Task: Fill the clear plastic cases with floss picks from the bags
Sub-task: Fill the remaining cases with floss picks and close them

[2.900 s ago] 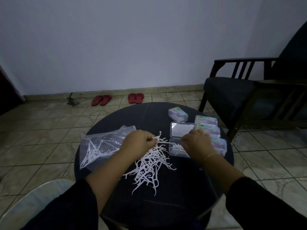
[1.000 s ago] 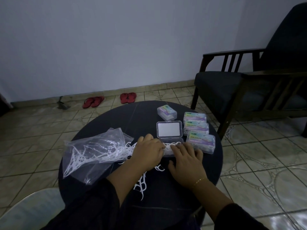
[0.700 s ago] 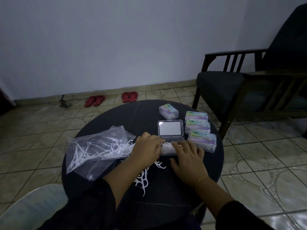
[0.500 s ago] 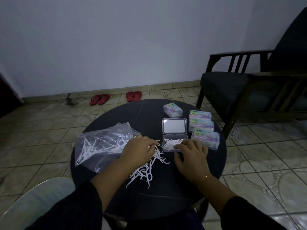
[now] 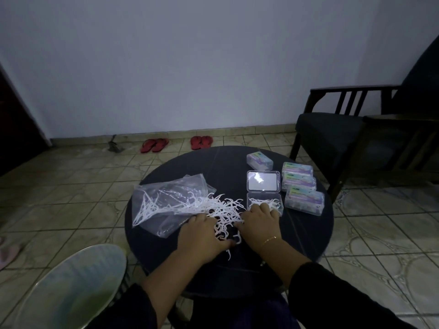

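On the round dark table (image 5: pixel 221 166) a clear plastic bag (image 5: pixel 166 205) lies at the left, white floss picks spilling from its mouth into a loose pile (image 5: pixel 225 210). An open clear case (image 5: pixel 263 184) lies to the right, lid flat behind, its tray (image 5: pixel 263 201) holding a few picks. My left hand (image 5: pixel 202 235) rests palm down on the near part of the pile, fingers curled over picks. My right hand (image 5: pixel 260 222) lies flat beside it, fingertips at the tray's front edge, thumb touching the pile.
Several closed, labelled cases sit at the right: one (image 5: pixel 259 160) behind the open case, three in a column (image 5: pixel 299 181) by the rim. A dark armchair (image 5: pixel 344 138) stands right, a pale round seat (image 5: pixel 71 286) near left, red sandals (image 5: pixel 154 145) by the wall.
Both hands drew back from the open case toward me. The left hand slid down onto the near part of the pile, and the tray with its picks is now uncovered.
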### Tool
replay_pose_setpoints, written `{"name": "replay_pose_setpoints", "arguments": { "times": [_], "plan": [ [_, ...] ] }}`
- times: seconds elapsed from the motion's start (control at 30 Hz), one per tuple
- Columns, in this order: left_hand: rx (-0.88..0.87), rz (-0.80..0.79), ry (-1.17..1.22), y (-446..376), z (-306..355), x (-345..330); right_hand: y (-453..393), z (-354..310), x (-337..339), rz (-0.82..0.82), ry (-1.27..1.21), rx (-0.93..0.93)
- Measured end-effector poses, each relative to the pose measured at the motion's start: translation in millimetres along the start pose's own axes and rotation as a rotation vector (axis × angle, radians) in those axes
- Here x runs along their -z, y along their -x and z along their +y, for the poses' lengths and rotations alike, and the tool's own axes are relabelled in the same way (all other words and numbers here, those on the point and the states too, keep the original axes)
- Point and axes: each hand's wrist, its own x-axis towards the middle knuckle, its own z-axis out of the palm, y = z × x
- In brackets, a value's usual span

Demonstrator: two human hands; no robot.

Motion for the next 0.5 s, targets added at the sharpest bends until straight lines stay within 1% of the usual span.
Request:
{"name": "replay_pose_setpoints", "arguments": {
  "times": [0.17,0.33,0.4,0.5],
  "plan": [
    [0.003,0.004,0.060,2,-2,-2,0,10,7,-0.008,0.024,-0.028],
    [-0.005,0.075,0.102,2,-5,5,1,21,18,-0.088,0.046,-0.040],
    [-0.002,0.073,0.110,0,-7,6,1,26,21,-0.122,0.035,-0.048],
    [-0.022,0.080,0.095,-3,-10,8,-4,33,31,-0.109,-0.005,-0.050]
  ]
}}
